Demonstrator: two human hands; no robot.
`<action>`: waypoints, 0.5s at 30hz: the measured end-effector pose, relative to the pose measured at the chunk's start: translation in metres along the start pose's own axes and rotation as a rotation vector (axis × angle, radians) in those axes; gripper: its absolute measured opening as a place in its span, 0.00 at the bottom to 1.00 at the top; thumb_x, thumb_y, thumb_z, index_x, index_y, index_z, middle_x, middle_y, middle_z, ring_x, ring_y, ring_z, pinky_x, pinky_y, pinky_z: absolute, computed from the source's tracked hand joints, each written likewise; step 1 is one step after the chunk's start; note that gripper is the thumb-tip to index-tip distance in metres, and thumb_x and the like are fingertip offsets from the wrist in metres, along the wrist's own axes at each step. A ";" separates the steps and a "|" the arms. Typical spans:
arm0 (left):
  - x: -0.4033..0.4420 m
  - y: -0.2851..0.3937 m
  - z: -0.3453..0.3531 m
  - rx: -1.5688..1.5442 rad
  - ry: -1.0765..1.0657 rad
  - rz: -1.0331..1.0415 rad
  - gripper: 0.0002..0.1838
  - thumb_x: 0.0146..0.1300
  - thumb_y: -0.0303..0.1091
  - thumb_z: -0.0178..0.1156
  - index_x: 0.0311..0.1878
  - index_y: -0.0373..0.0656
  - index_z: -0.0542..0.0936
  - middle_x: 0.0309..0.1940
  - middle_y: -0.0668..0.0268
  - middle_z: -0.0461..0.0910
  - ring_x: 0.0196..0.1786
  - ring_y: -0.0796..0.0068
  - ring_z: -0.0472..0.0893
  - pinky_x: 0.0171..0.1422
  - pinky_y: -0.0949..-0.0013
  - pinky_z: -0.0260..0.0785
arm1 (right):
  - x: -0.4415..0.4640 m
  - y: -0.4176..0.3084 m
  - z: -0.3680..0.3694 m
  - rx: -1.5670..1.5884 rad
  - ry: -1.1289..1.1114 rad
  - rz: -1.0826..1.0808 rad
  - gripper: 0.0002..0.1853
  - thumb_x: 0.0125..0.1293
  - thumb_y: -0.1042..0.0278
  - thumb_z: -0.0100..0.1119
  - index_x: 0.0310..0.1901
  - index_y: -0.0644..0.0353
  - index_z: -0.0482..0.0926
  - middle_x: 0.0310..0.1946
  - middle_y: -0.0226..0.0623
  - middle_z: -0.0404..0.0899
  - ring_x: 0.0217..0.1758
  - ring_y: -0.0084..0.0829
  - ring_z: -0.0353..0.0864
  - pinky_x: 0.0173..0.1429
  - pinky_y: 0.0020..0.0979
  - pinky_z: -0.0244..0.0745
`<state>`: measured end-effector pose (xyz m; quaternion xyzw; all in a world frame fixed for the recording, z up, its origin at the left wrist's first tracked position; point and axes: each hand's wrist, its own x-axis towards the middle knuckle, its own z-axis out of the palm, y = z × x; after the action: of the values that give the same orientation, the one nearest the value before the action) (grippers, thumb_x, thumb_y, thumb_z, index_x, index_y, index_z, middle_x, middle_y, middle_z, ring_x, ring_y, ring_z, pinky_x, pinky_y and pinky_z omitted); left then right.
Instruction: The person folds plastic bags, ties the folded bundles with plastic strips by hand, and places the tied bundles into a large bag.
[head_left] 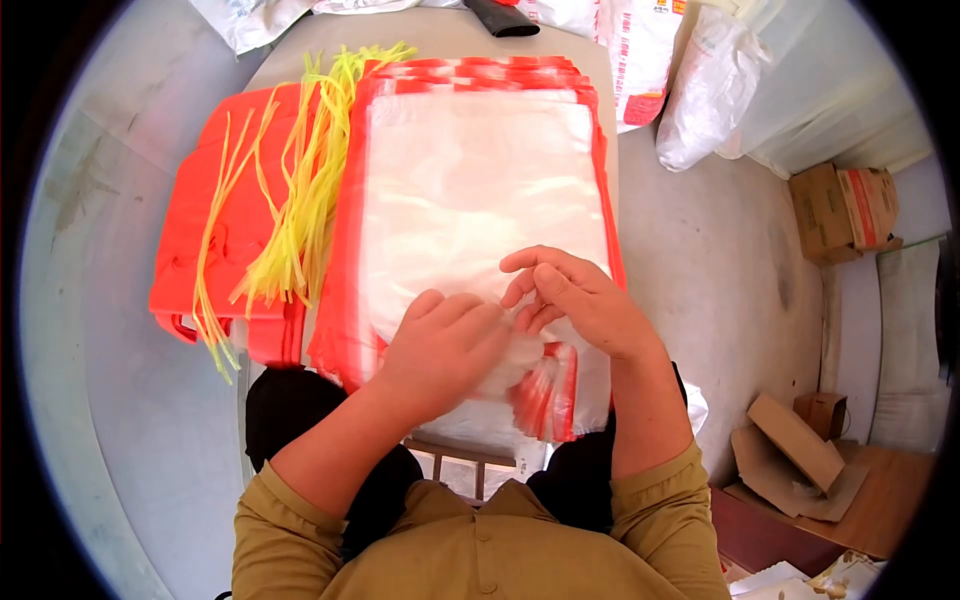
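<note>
Left hand (445, 345) and right hand (592, 308) are working at a bunched bag (545, 395), lower centre.
In the head view, the left is curling tightly around clear plastic; the right is hovering half-curled, its hold impossible to tell. Yellow strips (312, 200) are lying upper left, beside stacked bags (480, 180).

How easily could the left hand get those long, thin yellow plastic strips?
Probably yes: nothing seems to cover the yellow strips or block the way. The left hand seems busy with bunched red-and-clear plastic, though.
</note>
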<state>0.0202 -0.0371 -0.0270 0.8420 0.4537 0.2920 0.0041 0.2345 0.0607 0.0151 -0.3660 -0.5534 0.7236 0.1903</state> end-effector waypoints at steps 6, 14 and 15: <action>-0.001 0.000 -0.001 0.010 -0.008 0.026 0.12 0.50 0.32 0.67 0.39 0.45 0.82 0.40 0.67 0.78 0.45 0.65 0.81 0.49 0.61 0.69 | 0.006 0.001 0.002 -0.126 -0.037 -0.045 0.24 0.87 0.54 0.47 0.70 0.63 0.77 0.52 0.37 0.88 0.36 0.21 0.83 0.40 0.26 0.81; 0.001 -0.001 0.000 -0.018 -0.011 0.035 0.11 0.49 0.31 0.67 0.38 0.44 0.81 0.40 0.66 0.78 0.44 0.64 0.81 0.49 0.61 0.70 | 0.001 0.004 -0.007 -0.385 0.308 -0.233 0.18 0.78 0.64 0.60 0.64 0.62 0.83 0.52 0.34 0.90 0.34 0.24 0.82 0.42 0.31 0.80; 0.001 -0.001 0.000 -0.017 -0.016 0.033 0.11 0.49 0.31 0.67 0.37 0.44 0.80 0.40 0.66 0.78 0.45 0.64 0.81 0.49 0.61 0.70 | 0.000 0.004 -0.007 -0.498 0.324 -0.225 0.17 0.76 0.65 0.61 0.62 0.61 0.83 0.50 0.35 0.90 0.35 0.26 0.83 0.43 0.32 0.80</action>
<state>0.0202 -0.0358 -0.0263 0.8515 0.4371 0.2893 0.0099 0.2403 0.0641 0.0100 -0.4481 -0.7130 0.4728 0.2594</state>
